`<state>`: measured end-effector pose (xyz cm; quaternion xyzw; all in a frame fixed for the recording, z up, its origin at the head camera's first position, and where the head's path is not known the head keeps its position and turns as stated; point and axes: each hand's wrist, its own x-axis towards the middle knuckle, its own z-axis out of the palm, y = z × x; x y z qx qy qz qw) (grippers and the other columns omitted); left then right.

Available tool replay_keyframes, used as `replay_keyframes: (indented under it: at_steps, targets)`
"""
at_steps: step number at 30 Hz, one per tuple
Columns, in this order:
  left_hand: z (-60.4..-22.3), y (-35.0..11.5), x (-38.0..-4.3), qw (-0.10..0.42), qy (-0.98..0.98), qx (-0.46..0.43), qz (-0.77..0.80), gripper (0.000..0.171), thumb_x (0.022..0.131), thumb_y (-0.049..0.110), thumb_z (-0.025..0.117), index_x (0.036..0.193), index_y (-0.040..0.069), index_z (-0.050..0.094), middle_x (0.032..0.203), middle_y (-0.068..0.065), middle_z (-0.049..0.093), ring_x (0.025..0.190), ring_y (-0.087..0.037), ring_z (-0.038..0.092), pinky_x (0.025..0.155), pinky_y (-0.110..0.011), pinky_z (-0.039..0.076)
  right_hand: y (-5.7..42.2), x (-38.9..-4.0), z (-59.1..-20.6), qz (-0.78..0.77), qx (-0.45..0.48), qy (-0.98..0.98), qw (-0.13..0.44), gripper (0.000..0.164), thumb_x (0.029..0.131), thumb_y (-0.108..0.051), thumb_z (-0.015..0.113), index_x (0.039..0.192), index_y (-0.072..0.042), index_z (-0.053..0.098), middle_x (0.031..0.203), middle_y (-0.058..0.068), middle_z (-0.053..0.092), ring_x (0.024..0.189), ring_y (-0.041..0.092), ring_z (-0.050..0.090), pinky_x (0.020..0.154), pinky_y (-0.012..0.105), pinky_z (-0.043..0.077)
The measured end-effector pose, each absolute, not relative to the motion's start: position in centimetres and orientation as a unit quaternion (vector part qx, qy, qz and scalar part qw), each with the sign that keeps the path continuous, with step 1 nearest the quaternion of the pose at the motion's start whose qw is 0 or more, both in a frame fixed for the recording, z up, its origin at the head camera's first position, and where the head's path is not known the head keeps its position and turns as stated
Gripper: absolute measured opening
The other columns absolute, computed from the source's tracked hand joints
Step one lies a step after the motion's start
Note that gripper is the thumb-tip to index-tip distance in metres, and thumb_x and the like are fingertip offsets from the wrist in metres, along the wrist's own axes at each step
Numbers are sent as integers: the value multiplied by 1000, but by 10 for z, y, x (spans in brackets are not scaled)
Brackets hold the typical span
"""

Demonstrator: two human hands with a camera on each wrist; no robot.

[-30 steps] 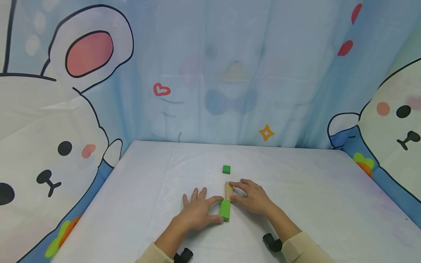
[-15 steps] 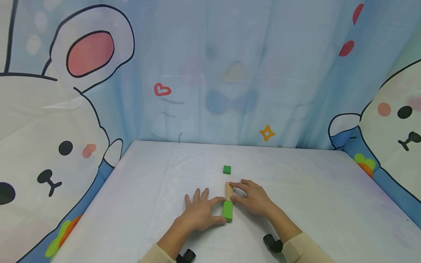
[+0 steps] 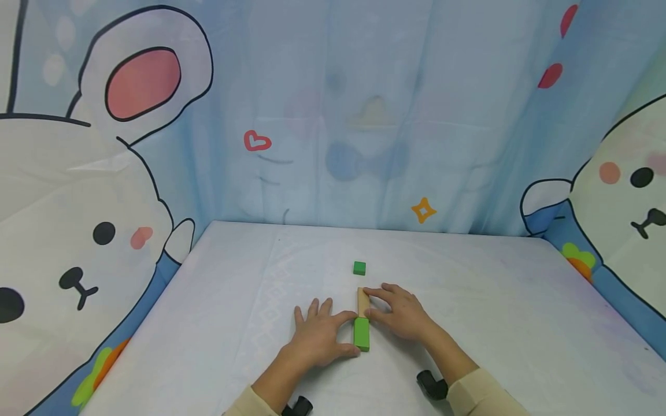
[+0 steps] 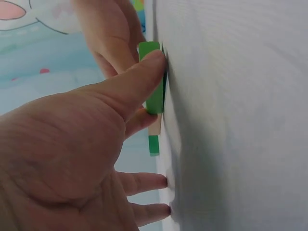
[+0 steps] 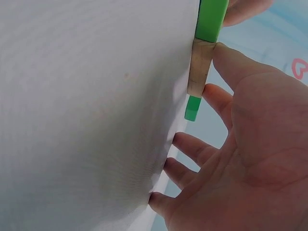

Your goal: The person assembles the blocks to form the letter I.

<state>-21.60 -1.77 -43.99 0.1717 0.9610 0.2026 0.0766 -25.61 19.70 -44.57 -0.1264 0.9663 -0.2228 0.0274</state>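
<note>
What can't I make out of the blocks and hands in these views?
- Left wrist view: most of the wooden block, hidden behind the long green block.
- Right wrist view: the long green block's near end and most of the left hand, cut off by the top edge.

Plank directly behind block, cube farther behind, on table.

Behind the white table hangs a blue curtain printed with a red heart, an orange star, red drops, a white animal at left and a second animal at right
</note>
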Motion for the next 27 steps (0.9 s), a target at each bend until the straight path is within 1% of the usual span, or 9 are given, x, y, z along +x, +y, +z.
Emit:
replay_keyframes:
  at_steps: [10, 17, 27]
  targets:
    - [-442, -15, -215, 62, 964, 168, 197, 71, 79, 56, 84, 141, 29, 63, 160, -19, 44, 150, -51, 33, 115, -79, 20, 198, -257, -448, -226, -125, 966, 28, 54, 99, -41, 67, 149, -21, 58, 156, 24, 46, 147, 46, 39, 117, 72, 26]
    - [-439, -13, -215, 64, 966, 166, 190, 69, 79, 55, 85, 140, 29, 64, 159, -17, 45, 150, -49, 35, 115, -78, 22, 198, -257, -447, -221, -126, 967, 23, 54, 99, -40, 67, 149, -21, 58, 156, 24, 47, 147, 45, 40, 117, 72, 26]
    - [-440, -7, -214, 58, 968, 164, 181, 72, 79, 57, 84, 141, 27, 63, 157, -16, 48, 149, -47, 37, 114, -77, 24, 197, -256, -446, -221, -126, 967, 24, 54, 98, -40, 68, 147, -20, 59, 154, 24, 48, 146, 46, 41, 117, 74, 25]
